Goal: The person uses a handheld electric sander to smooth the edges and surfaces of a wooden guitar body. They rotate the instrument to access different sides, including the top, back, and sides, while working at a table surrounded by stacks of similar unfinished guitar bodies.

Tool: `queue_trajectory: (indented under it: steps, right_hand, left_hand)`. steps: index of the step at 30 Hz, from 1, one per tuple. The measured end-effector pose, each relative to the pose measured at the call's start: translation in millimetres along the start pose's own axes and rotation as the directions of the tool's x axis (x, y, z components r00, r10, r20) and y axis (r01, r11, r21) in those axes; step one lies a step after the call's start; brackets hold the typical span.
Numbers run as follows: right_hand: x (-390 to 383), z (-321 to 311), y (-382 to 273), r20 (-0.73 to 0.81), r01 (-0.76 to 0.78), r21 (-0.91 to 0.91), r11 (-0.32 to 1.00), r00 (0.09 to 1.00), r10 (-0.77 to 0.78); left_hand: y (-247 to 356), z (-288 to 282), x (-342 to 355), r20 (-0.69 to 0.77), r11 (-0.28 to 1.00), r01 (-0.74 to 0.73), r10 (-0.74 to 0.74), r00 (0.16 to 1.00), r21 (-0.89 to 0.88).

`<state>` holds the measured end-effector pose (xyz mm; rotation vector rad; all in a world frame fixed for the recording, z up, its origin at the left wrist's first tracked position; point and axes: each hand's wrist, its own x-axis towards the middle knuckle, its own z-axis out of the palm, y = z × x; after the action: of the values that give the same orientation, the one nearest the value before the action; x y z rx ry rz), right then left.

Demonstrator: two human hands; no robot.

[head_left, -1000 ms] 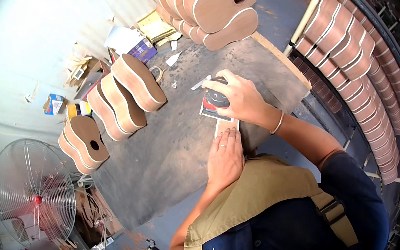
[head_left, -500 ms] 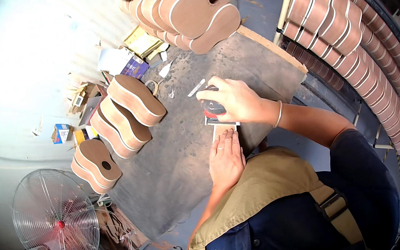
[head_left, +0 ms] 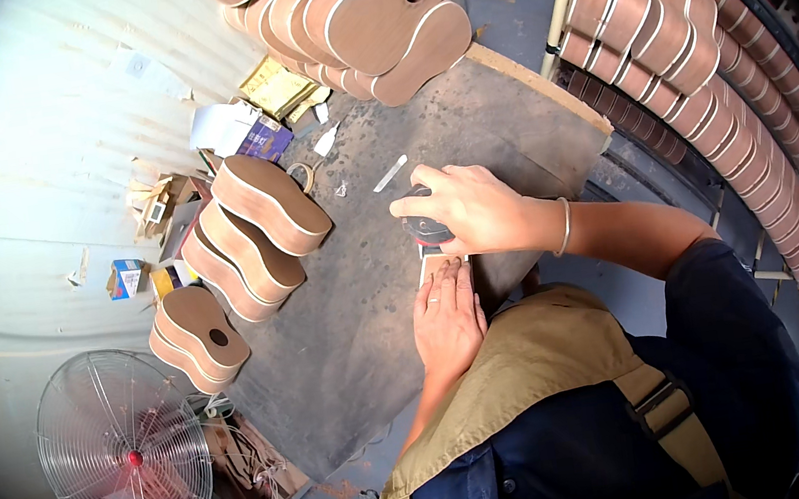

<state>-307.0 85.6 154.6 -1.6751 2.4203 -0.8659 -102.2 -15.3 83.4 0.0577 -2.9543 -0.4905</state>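
Note:
My right hand is wrapped over the top of a dark palm sander with a red band near its base. The sander sits at the far end of a light wooden piece with white edging. My left hand lies flat on the near part of that piece, fingers stretched out and pointing at the sander. Most of the piece is hidden under my hand and the tool, so its full shape cannot be made out. Both rest over a dark, dusty worktable.
Small guitar-shaped bodies stand at the table's left, with a larger stack at the far end. A pale strip and a tape roll lie beyond the sander. A rack of bodies stands right, a caged fan lower left.
My right hand and the sander have shifted slightly, and the sander's base plate is less exposed. My left hand stays flat on the piece. The whole view has tilted a little.

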Motion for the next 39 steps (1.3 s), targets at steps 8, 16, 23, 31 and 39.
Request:
queue_trajectory:
  steps: [8,16,23,31,39]
  right_hand:
    - [-4,-2,-4,-0.027,-0.022,-0.082,0.996,0.999,0.020]
    - [3,2,-5,-0.011,0.013,-0.094,0.995,1.000,-0.014]
    - [7,2,-7,0.028,-0.015,-0.076,0.997,0.999,0.017]
    - [10,7,-2,-0.047,0.000,-0.134,0.991,0.999,-0.006]
    - [39,-2,44,-0.075,-0.033,-0.228,0.973,0.997,0.016]
  left_hand:
    - [-4,1,-1,-0.010,1.000,0.004,-0.005,1.000,-0.016]
    - [-4,-1,0,-0.015,1.000,-0.009,0.008,1.000,-0.014]
    - [-6,-1,0,-0.009,1.000,-0.007,0.007,1.000,-0.028]
    - [-6,1,-1,-0.051,0.999,-0.001,-0.002,0.999,-0.051]
    - [0,-5,1,-0.061,0.998,0.016,-0.020,0.998,-0.066]
